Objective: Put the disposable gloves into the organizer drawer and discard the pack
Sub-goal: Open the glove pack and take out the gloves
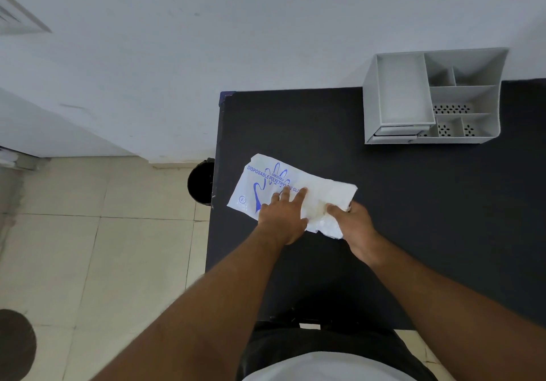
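The pack (274, 185) is lain flat on the surface (413, 203) near its left edge, gloves seen inside it. It is pressed by the flat, spread left hand (282, 218), its end pinched by the right hand (354, 218). The organizer (434, 97) is set well apart, compartments bare. A bin (202, 182) is stood on the floor beside the surface.

Even, diffuse indoor light; we see no glare and only faint shadows on the matte tabletop (413, 203). Wide-angle distortion bends the wall (206, 41) and floor tiles (118, 247) toward the edges. We note slight motion blur along the near forearms; the centre stays sharp.
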